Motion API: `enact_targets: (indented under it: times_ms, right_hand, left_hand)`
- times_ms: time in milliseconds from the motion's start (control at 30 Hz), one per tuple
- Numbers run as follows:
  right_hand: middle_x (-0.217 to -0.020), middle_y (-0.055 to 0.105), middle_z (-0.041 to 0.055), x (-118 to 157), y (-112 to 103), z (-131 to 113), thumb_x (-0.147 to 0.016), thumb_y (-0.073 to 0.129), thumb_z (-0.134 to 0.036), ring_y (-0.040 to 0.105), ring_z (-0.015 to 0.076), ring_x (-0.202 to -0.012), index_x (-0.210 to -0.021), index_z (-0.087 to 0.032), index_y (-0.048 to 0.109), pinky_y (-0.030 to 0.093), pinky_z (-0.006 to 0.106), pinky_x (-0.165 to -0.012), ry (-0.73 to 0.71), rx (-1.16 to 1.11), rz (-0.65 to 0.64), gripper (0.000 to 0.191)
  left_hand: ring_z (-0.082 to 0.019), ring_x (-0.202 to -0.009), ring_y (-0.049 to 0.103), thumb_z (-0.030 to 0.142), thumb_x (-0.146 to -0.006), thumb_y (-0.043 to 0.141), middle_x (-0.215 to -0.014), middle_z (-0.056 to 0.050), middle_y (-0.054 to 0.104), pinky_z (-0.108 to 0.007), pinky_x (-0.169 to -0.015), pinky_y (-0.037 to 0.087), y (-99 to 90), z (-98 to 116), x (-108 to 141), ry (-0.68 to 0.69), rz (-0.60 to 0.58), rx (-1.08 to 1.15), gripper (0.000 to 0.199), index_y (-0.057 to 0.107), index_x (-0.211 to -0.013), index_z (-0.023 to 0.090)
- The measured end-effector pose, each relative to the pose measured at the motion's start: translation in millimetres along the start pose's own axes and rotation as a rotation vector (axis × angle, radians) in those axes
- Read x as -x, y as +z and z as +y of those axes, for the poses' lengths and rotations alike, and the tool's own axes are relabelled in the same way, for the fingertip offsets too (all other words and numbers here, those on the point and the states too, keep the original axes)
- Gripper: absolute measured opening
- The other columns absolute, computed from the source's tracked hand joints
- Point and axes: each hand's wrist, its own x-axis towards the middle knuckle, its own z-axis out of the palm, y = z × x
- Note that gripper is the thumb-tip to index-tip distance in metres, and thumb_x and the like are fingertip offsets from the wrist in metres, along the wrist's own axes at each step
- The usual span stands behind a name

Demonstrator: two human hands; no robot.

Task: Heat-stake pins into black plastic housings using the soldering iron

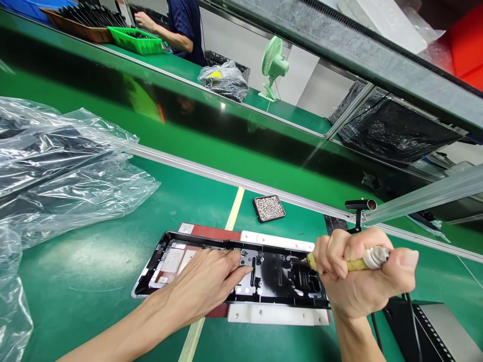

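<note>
My left hand (211, 274) lies over the middle of a long black plastic housing (149, 271), fingers outstretched and touching its inside. The housing sits open side up on a red and white fixture (279, 314). My right hand (366, 274) is closed around a soldering iron (356, 264) with a yellow and white taped handle. Its thin metal tip points left, down into the housing's right part; whether it touches cannot be made out. A small black tray (269, 208) of tiny metal pieces rests behind the fixture.
Clear plastic bags (75, 166) cover the left bench. A metal tube holder (361, 205) stands behind my right hand, with a dark metal box (441, 332) at lower right. Across a rail, a person in dark blue (184, 30) works near a green basket (138, 42) and a fan (273, 63).
</note>
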Motion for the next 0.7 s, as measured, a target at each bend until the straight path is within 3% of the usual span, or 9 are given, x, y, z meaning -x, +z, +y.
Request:
enact_targets:
  times_ms: [700]
  right_hand:
    - [-0.037,0.041,-0.0061,0.1,-1.6,-0.6,-0.094,0.050,-0.060,0.030,0.0091,-0.029,-0.059,-0.022,0.060,0.034,0.022,-0.031,0.008,0.015,-0.003,0.052]
  left_hand:
    - [-0.022,-0.060,0.060,0.047,-0.105,0.040,-0.062,-0.001,0.059,-0.032,-0.057,0.019,-0.4,-1.3,-1.7,-0.017,-0.006,0.044,0.041,0.034,-0.072,0.024]
